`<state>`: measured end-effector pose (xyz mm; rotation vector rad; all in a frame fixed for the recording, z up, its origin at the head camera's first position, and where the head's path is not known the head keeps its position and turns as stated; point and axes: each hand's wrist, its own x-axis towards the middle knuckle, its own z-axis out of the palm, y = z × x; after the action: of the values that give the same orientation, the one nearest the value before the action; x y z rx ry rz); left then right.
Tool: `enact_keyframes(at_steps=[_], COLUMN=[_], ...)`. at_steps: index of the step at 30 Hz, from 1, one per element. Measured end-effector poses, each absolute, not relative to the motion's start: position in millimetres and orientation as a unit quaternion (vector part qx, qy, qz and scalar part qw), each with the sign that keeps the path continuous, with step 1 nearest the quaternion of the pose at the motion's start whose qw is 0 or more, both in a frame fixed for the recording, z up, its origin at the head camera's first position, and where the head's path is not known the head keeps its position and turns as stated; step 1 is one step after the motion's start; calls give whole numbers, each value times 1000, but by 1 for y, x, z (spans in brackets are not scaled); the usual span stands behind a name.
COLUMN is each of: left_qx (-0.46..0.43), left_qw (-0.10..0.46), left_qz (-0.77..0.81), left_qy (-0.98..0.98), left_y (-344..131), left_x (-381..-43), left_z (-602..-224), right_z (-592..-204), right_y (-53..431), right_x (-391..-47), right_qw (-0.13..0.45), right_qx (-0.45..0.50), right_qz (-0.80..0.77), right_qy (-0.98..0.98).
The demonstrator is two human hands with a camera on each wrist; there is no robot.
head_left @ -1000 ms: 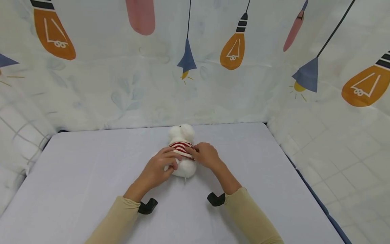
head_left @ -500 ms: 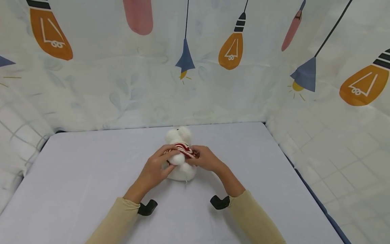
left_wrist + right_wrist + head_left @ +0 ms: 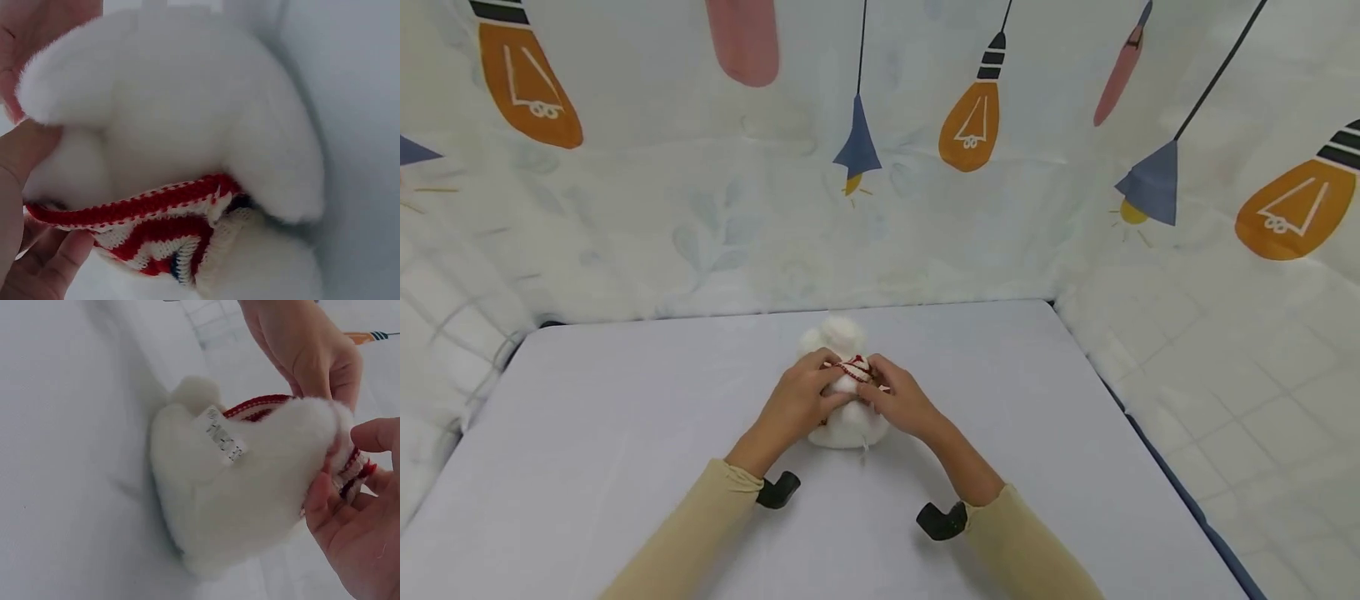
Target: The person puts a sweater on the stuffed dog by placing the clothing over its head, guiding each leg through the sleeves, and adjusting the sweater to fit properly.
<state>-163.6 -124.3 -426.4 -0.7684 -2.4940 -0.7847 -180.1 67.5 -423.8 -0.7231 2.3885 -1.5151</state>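
Observation:
A white plush toy (image 3: 848, 429) sits on the table between both hands, its back and a white label (image 3: 220, 439) showing in the right wrist view. It wears a red-and-white striped knitted sweater (image 3: 856, 367), bunched up around its upper part; a bit of dark blue shows in the knit (image 3: 181, 259). My left hand (image 3: 797, 393) grips the sweater's edge and the toy's left side, thumb on the white fur. On the other side my right hand (image 3: 904, 402) pinches the knit between thumb and fingers. The fingertips partly hide the sweater in the head view.
A white cloth covers the table (image 3: 625, 433). Behind it hangs a pale curtain (image 3: 760, 208) printed with lamps and bulbs. Black wrist-mount pieces (image 3: 942, 522) stick out below both wrists, over the cloth.
The sweater, spread flat over the toy's body a second ago, is now bunched higher. Both hands have closed in on its edge, and the toy has tipped and shifted slightly.

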Motion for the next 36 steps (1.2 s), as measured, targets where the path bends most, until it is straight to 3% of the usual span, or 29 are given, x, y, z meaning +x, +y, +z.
enact_keyframes(at_steps=[9, 21, 28, 36], left_qx=[-308, -338, -292, -219], left_qw=[95, 46, 66, 182], left_qz=[-291, -307, -246, -168], left_qy=[-901, -888, -922, -944], left_y=[-131, -137, -130, -119], left_x=[-173, -178, -174, -177], left_z=[-427, -435, -434, -444], right_z=[-429, -403, -429, -430], right_y=[74, 69, 66, 66], right_x=[-183, -167, -182, -178], right_qw=[147, 141, 118, 51], right_qx=[-194, -139, -115, -222], right_qz=[-621, -628, -637, -464], right_qy=[745, 753, 753, 856])
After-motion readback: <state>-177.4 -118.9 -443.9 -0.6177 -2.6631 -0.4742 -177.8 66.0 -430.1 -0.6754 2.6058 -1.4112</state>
